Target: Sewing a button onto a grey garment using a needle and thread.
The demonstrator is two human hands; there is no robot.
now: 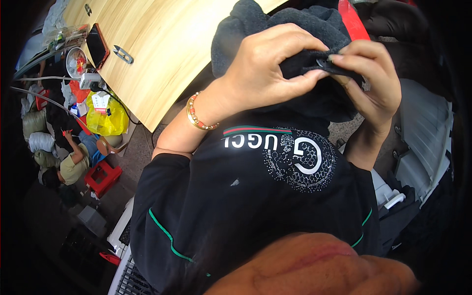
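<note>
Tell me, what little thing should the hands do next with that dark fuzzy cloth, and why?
Probably keep the pinch and ease the fold open a little. The left hand grips a bunched fold of the dark fleece cloth, and the right hand pinches the same spot, where something small and pale peeks out between the fingertips. Spreading the fold would likely show it better.

Black top [255, 206], green piping, gold beaded bracelet [196, 115] on left wrist

Your left hand [263, 66] and right hand [366, 73] are pinching a fuzzy, matt black fleece cloth [275, 22]; left of them is a smooth pale wooden tabletop [147, 39].
</note>
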